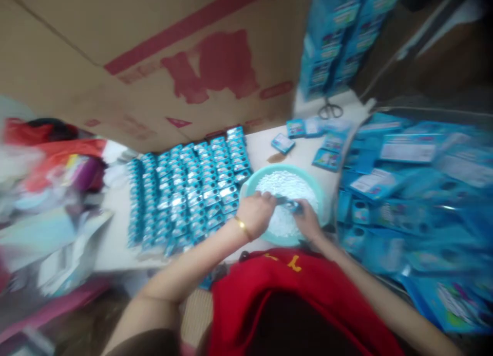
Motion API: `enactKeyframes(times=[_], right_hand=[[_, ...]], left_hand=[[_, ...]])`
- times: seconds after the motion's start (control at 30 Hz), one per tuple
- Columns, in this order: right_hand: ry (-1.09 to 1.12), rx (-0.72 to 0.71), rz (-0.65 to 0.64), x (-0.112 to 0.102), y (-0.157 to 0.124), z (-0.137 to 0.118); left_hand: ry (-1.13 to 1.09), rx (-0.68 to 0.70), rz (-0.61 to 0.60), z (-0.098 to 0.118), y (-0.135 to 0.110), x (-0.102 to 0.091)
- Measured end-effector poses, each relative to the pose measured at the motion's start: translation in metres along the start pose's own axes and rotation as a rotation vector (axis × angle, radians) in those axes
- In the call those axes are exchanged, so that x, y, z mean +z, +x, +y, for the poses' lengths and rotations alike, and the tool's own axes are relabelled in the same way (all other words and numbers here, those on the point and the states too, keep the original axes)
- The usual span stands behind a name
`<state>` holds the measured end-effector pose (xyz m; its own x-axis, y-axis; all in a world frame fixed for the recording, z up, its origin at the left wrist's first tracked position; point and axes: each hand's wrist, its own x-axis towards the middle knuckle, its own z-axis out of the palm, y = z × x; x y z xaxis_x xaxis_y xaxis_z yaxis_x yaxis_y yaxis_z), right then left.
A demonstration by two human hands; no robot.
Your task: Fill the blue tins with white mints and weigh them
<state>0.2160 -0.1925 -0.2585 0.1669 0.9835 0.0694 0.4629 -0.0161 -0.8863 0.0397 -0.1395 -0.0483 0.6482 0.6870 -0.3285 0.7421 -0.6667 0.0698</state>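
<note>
Both my hands meet over a mint-green basin (252,181) that holds many small white pieces (283,181). My left hand (259,212), with a gold bracelet at the wrist, has its fingers closed on one end of a small blue packet (289,204). On the packet's other end, my right hand (307,220) is closed as well. The packet is blurred, and I cannot make out whether its top is apart or sealed. Left of the basin stand several rows of small blue packets (188,191), packed close together.
A large cardboard box (134,53) walls off the back. Loose blue packets (283,143) and black-handled scissors (330,110) lie behind the basin. To the right is a heap of blue packages (416,207); stacked blue boxes (335,42) rise behind. Bags and red cloth (46,150) clutter the left.
</note>
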Motion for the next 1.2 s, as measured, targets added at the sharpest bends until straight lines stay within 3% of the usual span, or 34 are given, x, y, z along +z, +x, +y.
enactKeyframes(times=[0.13, 0.27, 0.4, 0.53, 0.6, 0.7, 0.77, 0.87, 0.97, 1.07, 1.13, 1.2], right_hand=[[0.033, 0.021, -0.139, -0.001, -0.009, -0.011], [0.065, -0.108, -0.461, 0.015, -0.014, -0.050], [0.111, -0.192, -0.693, 0.039, -0.016, -0.088], [0.102, -0.124, -0.823, 0.050, -0.009, -0.097], [0.099, -0.094, -0.831, 0.047, -0.002, -0.095], [0.060, -0.108, -0.714, 0.040, 0.017, -0.085], [-0.013, -0.113, -0.601, 0.034, 0.042, -0.075], [-0.156, -0.080, -0.415, 0.020, 0.101, -0.055], [-0.318, -0.020, -0.234, 0.003, 0.174, -0.034], [-0.462, 0.026, -0.140, -0.002, 0.241, -0.018], [-0.531, 0.046, -0.130, 0.004, 0.275, -0.008], [-0.638, 0.058, -0.162, 0.016, 0.298, 0.000]], left_hand=[[-0.268, 0.024, 0.158, -0.021, -0.019, 0.036], [-0.374, -0.025, 0.137, -0.034, -0.052, 0.075], [-0.468, -0.177, 0.154, -0.055, -0.115, 0.107], [-0.491, -0.382, 0.113, -0.081, -0.183, 0.154], [-0.488, -0.466, 0.082, -0.090, -0.203, 0.181], [-0.481, -0.540, 0.119, -0.101, -0.210, 0.222], [-0.465, -0.587, 0.174, -0.105, -0.205, 0.246], [-0.441, -0.627, 0.292, -0.107, -0.200, 0.269], [-0.381, -0.669, 0.481, -0.106, -0.202, 0.271], [-0.320, -0.660, 0.588, -0.107, -0.187, 0.248], [-0.319, -0.575, 0.585, -0.107, -0.156, 0.223], [-0.335, -0.451, 0.522, -0.104, -0.107, 0.196]])
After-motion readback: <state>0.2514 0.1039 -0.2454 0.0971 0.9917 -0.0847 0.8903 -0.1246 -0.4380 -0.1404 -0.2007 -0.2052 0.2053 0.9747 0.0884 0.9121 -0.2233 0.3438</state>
